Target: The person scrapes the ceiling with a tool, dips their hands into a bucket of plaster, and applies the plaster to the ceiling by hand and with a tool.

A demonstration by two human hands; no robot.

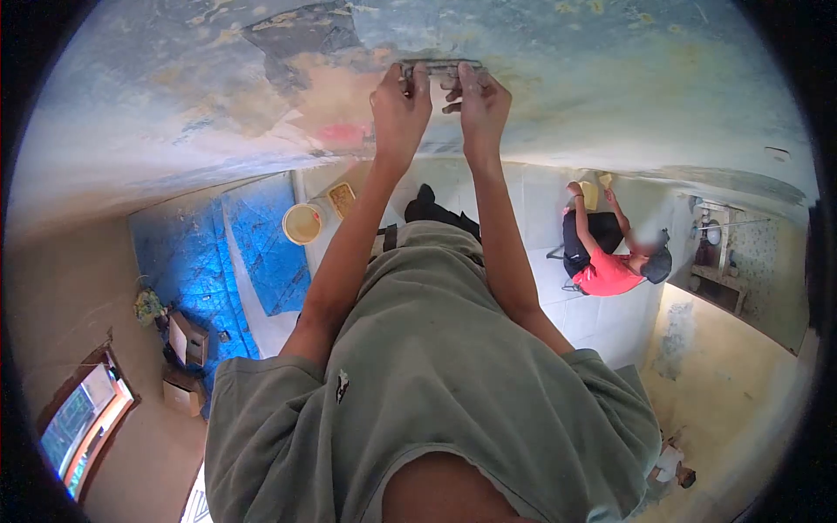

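Observation:
Both of my hands are raised to a patchy, stained wall. A narrow flat tool with a dark edge lies against the wall, held at its two ends. My left hand grips the left end, its fingers bent around it. The other end is pinched by my right hand, with some fingers curled below. What kind of tool it is cannot be made out.
Below left are a round bucket, a yellowish tray and blue sheeting. A person in a red shirt sits at the right, handling a yellowish object. Another person is at the lower right. Boxes stand at the left.

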